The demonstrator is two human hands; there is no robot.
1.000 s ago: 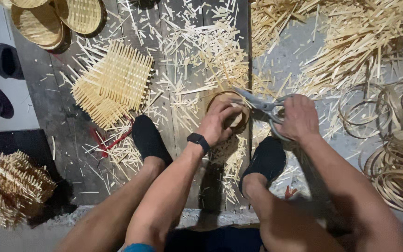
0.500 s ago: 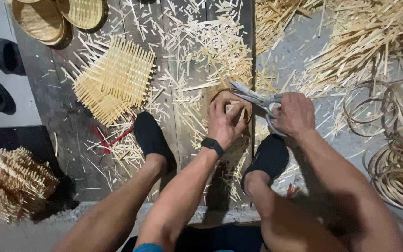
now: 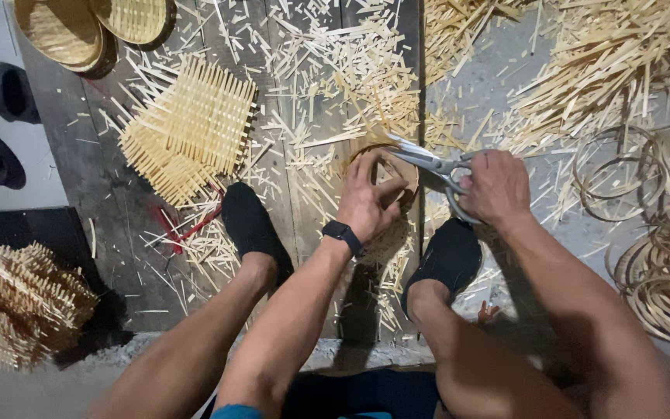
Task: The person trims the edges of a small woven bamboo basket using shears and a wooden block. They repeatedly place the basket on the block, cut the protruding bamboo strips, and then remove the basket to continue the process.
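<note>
A small round woven basket [image 3: 388, 174] is gripped by the left hand [image 3: 366, 198] above the wooden floor [image 3: 304, 202], between two black shoes; scissors [image 3: 436, 167] are clenched in the right hand [image 3: 494, 186], blades touching its rim

light: even, soft | shadows: dark under legs | focus: sharp, slight edge distortion

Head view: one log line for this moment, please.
left hand: holds small basket | right hand: scissors at basket rim | woven mat: on boards, apart
</note>
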